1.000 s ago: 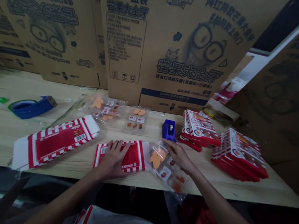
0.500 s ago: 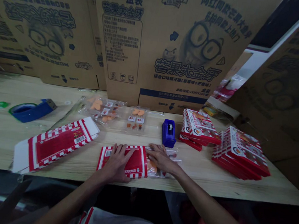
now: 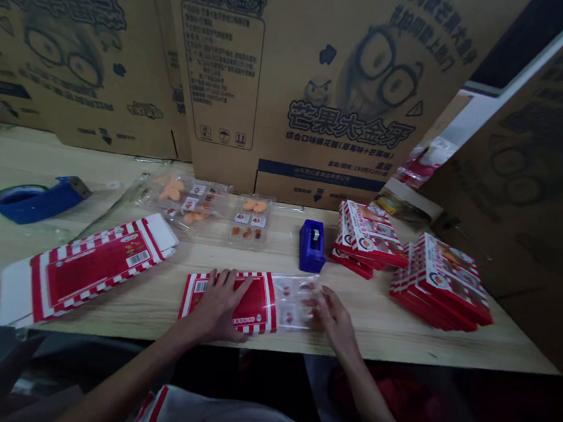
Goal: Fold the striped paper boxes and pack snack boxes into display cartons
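My left hand (image 3: 218,306) lies flat on a red-and-white striped flat carton (image 3: 254,300), pressing it to the table with the fingers spread. Butted against the carton's right end is a clear plastic blister tray (image 3: 297,301) holding small printed cards. I cannot tell whether its end is inside the carton. My right hand (image 3: 336,322) holds the tray's right end with its fingertips. Another striped carton (image 3: 97,271) lies unfolded to the left, and several filled trays (image 3: 250,220) lie behind my hands.
A blue tape dispenser (image 3: 38,200) stands at the left and a small blue dispenser (image 3: 312,246) behind my right hand. Stacks of red boxes (image 3: 442,283) lie at the right. Printed cardboard sheets (image 3: 299,85) stand along the back of the wooden table (image 3: 115,304).
The clear tray has slid left from beside the carton to against its right end. My right hand has moved to the tray's right end. My left hand stays on the carton.
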Motion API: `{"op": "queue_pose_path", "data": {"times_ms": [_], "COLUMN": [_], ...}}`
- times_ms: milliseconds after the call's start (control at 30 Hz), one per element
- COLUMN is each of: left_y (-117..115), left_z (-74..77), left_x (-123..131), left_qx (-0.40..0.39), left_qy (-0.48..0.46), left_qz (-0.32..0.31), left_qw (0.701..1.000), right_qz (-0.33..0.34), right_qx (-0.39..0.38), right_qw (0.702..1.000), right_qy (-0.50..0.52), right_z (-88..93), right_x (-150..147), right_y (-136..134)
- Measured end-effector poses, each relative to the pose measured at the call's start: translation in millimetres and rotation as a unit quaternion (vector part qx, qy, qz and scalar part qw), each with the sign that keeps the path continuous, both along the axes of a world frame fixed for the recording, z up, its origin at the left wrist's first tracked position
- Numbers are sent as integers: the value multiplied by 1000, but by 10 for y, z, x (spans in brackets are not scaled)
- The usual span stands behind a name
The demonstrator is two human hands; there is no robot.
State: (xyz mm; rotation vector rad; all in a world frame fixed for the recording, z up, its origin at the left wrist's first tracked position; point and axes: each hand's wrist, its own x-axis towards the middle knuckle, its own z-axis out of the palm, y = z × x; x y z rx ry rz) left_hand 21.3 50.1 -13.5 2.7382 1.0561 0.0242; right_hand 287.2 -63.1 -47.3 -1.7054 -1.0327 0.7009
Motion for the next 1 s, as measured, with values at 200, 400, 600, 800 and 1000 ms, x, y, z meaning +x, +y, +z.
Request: {"op": "queue_pose_path", "data": {"times_ms": [200, 400, 600, 800, 1000], "left_y": [-100, -94, -317, -384, -560], "left_z": [-47, 114, 103, -46, -179], "left_x": [51, -14, 13, -197, -184], "left_qx": [20, 58, -22, -242, -340], "left_qy": [-31, -127, -265, -414, -451], "left_qz": [11, 176, 209, 170, 142], "left_qw": [999, 974, 941, 861, 813], "right_qz": [151, -50, -47, 54, 73], "right_qx": [30, 132, 135, 61, 51], "right_qw": [984, 986, 962, 953, 974], "right_qy": [91, 83, 234, 292, 207], "right_z": [137, 94, 205, 229, 102], "right_x": [-788, -904, -1011, -869, -820], "right_y": [130, 150, 289, 170, 15]}}
